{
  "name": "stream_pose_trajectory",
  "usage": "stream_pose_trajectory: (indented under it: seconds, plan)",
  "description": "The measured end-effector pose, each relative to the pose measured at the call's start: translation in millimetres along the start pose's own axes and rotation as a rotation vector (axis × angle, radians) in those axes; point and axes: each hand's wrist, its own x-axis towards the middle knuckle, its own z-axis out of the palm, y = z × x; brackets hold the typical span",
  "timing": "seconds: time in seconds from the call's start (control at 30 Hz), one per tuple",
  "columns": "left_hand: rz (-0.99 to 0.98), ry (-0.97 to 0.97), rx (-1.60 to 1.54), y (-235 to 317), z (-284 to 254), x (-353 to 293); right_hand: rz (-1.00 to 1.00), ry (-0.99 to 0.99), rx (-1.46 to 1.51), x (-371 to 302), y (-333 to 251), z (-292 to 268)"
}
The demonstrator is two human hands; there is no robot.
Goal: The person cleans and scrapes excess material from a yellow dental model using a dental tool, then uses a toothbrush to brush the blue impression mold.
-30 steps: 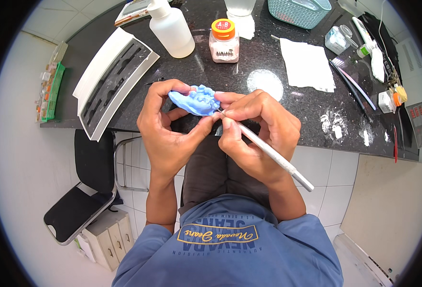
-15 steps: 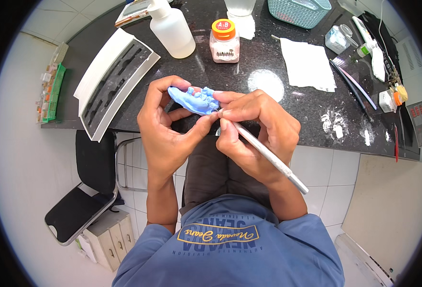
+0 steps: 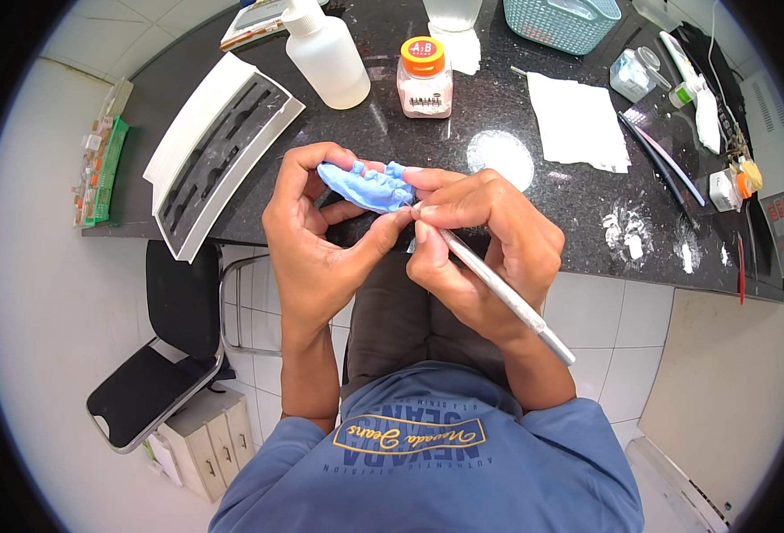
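Observation:
A blue dental model (image 3: pixel 367 188) with tooth-like stumps along its top is held above the near edge of the counter. My left hand (image 3: pixel 310 240) grips it from the left, the thumb along its lower side and the fingers behind. A slim silver handle tool (image 3: pixel 503 291) lies pen-fashion in my right hand (image 3: pixel 497 240), slanting down toward my right forearm. Its working end meets the model's lower right edge, close to my left thumb; the tip is too small and covered to make out. Right fingertips also touch the model's right end.
On the dark counter (image 3: pixel 578 218) stand a white bottle (image 3: pixel 328 67), an orange-lidded jar (image 3: pixel 425 84) and a teal basket (image 3: pixel 556 25). A white case with dark slots (image 3: pixel 223 155) lies left. White tissue (image 3: pixel 578 124), slim tools and white powder (image 3: pixel 627 233) are at right.
The whole view has slid slightly, so everything sits a little further right. The blue model is tilted a bit differently, its stumps showing less. Both hands keep their grips.

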Motion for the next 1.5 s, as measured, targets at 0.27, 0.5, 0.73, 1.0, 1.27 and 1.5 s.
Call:
stream_pose_trajectory:
  seconds: [0.27,0.5,0.73,1.0,1.27,1.5]
  plan:
    - [-0.015,-0.005,-0.017,0.1,-0.1,-0.1,-0.011,-0.003,0.009,-0.3,1.0,-0.8]
    - [-0.002,-0.012,0.01,-1.0,-2.3,-0.4,-0.048,0.055,-0.009,-1.6,7.7,5.6]
    - [-0.038,-0.014,0.059,-1.2,-3.3,-3.2,-0.071,0.053,-0.071,-2.8,4.8,-0.3]
    - [0.093,0.074,0.037,-7.7,3.7,-5.3,-0.253,0.064,-0.193,-13.0,-22.4,-48.9]
    - [0.176,0.069,-0.081,-0.5,-9.7,-19.1,0.074,0.6,-0.87,-1.5,-25.3,-275.8]
    - [0.112,0.199,-0.205,17.3,-12.7,-64.8,0.6,0.226,-1.554,-52.2,35.4,-453.5]
